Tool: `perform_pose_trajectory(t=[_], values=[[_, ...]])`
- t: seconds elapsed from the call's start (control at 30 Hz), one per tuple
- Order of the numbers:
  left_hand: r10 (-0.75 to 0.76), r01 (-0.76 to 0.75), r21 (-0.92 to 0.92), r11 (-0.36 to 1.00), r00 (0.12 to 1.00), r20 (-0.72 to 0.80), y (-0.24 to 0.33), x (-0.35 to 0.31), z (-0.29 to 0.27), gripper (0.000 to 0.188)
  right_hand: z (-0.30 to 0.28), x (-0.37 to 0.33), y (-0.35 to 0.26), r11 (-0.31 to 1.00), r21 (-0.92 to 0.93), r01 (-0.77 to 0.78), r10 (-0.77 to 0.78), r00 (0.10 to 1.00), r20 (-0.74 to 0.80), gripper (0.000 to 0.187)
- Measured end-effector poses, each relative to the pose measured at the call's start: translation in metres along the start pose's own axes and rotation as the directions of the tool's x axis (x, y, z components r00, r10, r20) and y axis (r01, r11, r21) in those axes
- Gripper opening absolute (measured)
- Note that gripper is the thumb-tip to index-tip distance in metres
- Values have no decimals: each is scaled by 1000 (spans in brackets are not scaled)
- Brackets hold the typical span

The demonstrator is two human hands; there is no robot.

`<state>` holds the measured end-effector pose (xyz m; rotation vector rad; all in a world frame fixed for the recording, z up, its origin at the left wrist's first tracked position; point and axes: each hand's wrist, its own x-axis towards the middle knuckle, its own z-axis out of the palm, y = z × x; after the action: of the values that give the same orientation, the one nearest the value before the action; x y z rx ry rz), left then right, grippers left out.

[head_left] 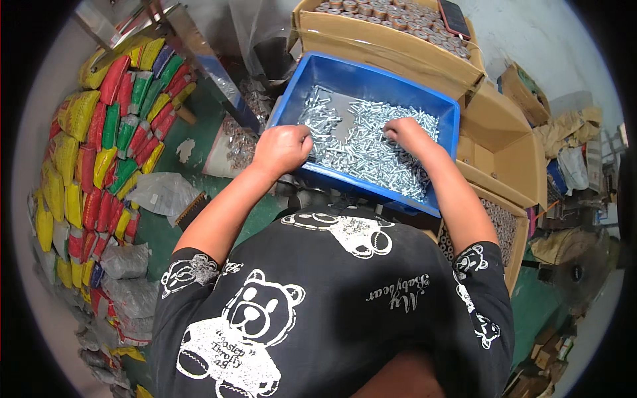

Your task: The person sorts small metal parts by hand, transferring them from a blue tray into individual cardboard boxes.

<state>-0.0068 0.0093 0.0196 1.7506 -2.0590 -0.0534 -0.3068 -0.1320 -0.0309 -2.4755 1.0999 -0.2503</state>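
Observation:
A blue plastic bin (371,78) sits in front of me, tilted in view. Many small shiny metal pins (381,149) lie in it, spread over the middle and right, with a smaller heap at the left and a bare strip between. At the bin's near left rim my left hand (285,148) is closed, its fingers curled; what they hold, if anything, is hidden. Over the pins on the right side, my right hand (407,134) has its fingertips pinched together. Whether a pin is between them is too small to make out.
Behind the bin stands a cardboard box (391,50) of short cylindrical parts, with a phone (454,18) on its edge. An open carton (501,142) and a box of ring-shaped parts (517,232) are at the right. Colourful bags (99,166) are stacked at the left, near a metal post (215,73).

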Motion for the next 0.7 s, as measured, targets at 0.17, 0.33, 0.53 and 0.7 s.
perform_pose_trajectory(t=[0.17,0.33,0.53,0.7], values=[[41,-42,-51,998,999,-20,-6,-1,4,24,-13,20,33,-201,944,-263,268,912,311,26],[42,-45,-119,992,999,-24,-14,-4,10,21,4,85,-62,471,817,-333,288,933,214,25],[58,-65,-255,965,998,-32,-13,-6,11,20,85,156,-81,906,-395,-154,179,984,26,23],[159,-130,-366,921,986,52,-19,-6,10,18,64,142,-66,938,-306,-160,141,986,-85,18]])
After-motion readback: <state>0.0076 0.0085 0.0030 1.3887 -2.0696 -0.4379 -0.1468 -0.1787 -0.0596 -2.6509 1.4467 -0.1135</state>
